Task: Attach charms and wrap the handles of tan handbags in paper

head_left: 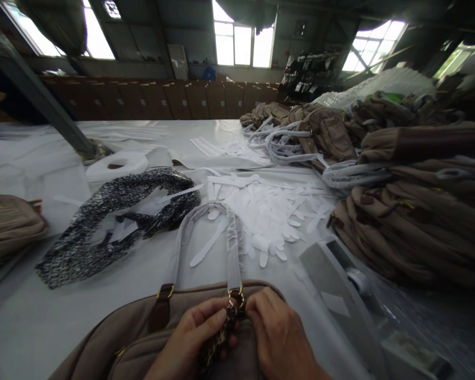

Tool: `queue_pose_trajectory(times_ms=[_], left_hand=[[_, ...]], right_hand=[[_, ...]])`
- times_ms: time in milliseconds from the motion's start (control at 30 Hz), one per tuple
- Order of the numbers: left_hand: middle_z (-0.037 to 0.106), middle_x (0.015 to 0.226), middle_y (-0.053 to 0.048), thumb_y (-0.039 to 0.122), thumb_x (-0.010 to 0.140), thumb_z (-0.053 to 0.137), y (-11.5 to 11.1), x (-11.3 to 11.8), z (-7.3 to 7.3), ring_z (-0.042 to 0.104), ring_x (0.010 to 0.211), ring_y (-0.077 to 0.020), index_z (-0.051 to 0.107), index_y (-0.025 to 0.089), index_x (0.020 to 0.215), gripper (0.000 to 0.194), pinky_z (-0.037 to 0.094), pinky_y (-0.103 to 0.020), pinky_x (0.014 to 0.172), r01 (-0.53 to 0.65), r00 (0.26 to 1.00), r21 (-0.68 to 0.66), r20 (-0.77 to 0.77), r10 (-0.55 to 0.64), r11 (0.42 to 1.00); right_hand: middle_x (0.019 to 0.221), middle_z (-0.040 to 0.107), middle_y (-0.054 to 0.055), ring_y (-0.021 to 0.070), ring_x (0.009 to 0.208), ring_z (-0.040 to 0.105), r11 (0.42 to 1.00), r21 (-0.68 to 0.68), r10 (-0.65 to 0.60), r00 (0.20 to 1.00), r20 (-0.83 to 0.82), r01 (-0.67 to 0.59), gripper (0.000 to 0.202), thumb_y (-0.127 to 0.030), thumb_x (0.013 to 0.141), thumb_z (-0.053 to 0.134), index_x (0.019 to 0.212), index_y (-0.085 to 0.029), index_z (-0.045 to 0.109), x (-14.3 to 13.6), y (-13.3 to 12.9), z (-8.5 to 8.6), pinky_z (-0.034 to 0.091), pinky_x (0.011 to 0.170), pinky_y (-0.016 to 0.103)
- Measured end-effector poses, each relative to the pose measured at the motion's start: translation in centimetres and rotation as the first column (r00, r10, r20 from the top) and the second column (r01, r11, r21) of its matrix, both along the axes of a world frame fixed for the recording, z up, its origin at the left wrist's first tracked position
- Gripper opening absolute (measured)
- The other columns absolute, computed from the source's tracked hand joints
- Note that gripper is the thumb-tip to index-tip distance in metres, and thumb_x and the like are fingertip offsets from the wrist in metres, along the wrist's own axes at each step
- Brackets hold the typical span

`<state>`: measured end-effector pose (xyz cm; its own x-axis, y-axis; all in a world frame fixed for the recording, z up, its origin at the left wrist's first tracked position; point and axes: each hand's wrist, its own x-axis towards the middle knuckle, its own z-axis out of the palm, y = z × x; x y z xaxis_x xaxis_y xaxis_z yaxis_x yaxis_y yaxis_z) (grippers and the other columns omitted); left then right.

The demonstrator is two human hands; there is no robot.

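Note:
A taupe handbag (138, 311) with brown trim lies before me on the table. Its handle (233, 248), wrapped in thin white film, stands up in a loop and joins brown leather tabs by gold rings (236, 296). My left hand (198, 332) grips a dark strap (216, 345) with gold markings, whose clasp is at the right ring. Beside that ring, my right hand (277, 330) has its fingers pinched together; what lies between them is hidden.
White paper strips (261, 211) are heaped beyond the bag. Black-and-white patterned wrap (111, 211) lies to the left. More taupe bags (411, 227) are piled at right, near a grey device (340, 285). Another bag (11, 227) sits far left. A metal post (43, 87) slants at left.

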<state>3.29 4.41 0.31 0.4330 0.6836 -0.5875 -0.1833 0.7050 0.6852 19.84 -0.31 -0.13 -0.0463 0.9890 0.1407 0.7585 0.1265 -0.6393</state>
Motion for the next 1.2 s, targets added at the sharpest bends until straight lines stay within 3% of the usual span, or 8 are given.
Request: queue_pose_trajectory(times_ms=[267,467,567,833,933,1000,1100,1200], left_hand=[[0.070,0.084,-0.006,0.034,0.064,0.078,0.0,-0.2,-0.2,0.063,0.069,-0.0169,0.071,0.016,0.091,0.033,0.048,-0.022,0.054,0.015,0.999,0.087,-0.042,-0.011,0.996],[0.073,0.089,-0.006,0.034,0.072,0.072,0.2,-0.8,-0.9,0.064,0.082,-0.0178,0.071,0.019,0.098,0.030,0.048,-0.025,0.078,0.083,0.994,0.204,-0.091,-0.066,0.975],[0.073,0.094,-0.006,0.034,0.070,0.074,0.2,-0.7,-0.7,0.064,0.090,-0.0215,0.071,0.019,0.096,0.030,0.048,-0.027,0.082,0.103,0.983,0.269,-0.172,-0.057,0.958],[0.065,0.067,-0.001,0.041,0.074,0.067,0.4,-0.2,-0.3,0.057,0.065,-0.0144,0.066,0.015,0.076,0.026,0.044,-0.020,0.060,0.147,0.966,0.343,-0.253,-0.060,0.928],[0.062,0.063,0.000,0.040,0.075,0.066,0.2,0.0,0.4,0.055,0.061,-0.0151,0.066,0.017,0.069,0.024,0.042,-0.020,0.058,0.183,0.933,0.453,-0.360,-0.009,0.873],[0.065,0.068,-0.003,0.036,0.072,0.069,0.0,0.1,0.9,0.057,0.068,-0.0185,0.069,0.019,0.069,0.017,0.044,-0.021,0.065,0.200,0.899,0.566,-0.430,0.079,0.800],[0.067,0.077,-0.004,0.030,0.070,0.072,-0.4,0.1,1.2,0.059,0.079,-0.0220,0.071,0.023,0.069,0.006,0.043,-0.021,0.074,0.170,0.867,0.695,-0.443,0.229,0.699],[0.067,0.083,-0.004,0.027,0.070,0.072,-0.9,-0.1,0.9,0.059,0.084,-0.0230,0.071,0.026,0.069,0.001,0.042,-0.022,0.079,0.166,0.846,0.748,-0.443,0.296,0.643]], right_hand=[[0.076,0.056,0.002,0.0155,0.070,0.054,0.994,0.109,0.006,1.000,-0.020,-0.004,0.015,-0.013,0.086,0.040,0.077,-0.020,0.050,-0.3,0.1,-0.1,0.036,0.061,0.026],[0.074,0.055,0.001,0.0148,0.069,0.054,0.993,0.121,-0.002,0.998,-0.056,0.009,0.014,-0.013,0.086,0.042,0.077,-0.020,0.050,-0.5,0.1,-0.4,0.036,0.062,0.027],[0.074,0.055,0.001,0.0150,0.070,0.054,0.995,0.103,0.005,0.998,-0.057,0.001,0.014,-0.014,0.086,0.043,0.078,-0.020,0.051,-0.5,0.0,-0.5,0.037,0.062,0.027],[0.078,0.056,0.001,0.0139,0.073,0.056,0.998,0.068,-0.005,0.989,-0.151,0.015,0.015,-0.012,0.085,0.048,0.079,-0.021,0.058,-0.8,0.2,-0.9,0.040,0.064,0.025],[0.077,0.057,0.000,0.0132,0.071,0.057,0.997,0.069,-0.032,0.981,-0.192,0.046,0.016,-0.010,0.083,0.051,0.082,-0.022,0.061,-0.8,0.3,-1.0,0.042,0.064,0.023],[0.080,0.059,0.000,0.0138,0.075,0.059,0.996,0.081,-0.027,0.973,-0.231,0.047,0.018,-0.008,0.082,0.051,0.087,-0.022,0.061,-0.5,0.3,-0.8,0.044,0.066,0.023],[0.086,0.062,0.002,0.0150,0.083,0.060,0.994,0.106,0.019,0.956,-0.292,0.013,0.019,-0.008,0.082,0.048,0.091,-0.021,0.059,0.2,0.2,-0.2,0.046,0.071,0.024],[0.083,0.062,0.002,0.0148,0.080,0.060,0.992,0.128,0.052,0.948,-0.315,-0.012,0.018,-0.008,0.082,0.048,0.085,-0.021,0.060,0.9,-0.1,0.4,0.047,0.069,0.023]])
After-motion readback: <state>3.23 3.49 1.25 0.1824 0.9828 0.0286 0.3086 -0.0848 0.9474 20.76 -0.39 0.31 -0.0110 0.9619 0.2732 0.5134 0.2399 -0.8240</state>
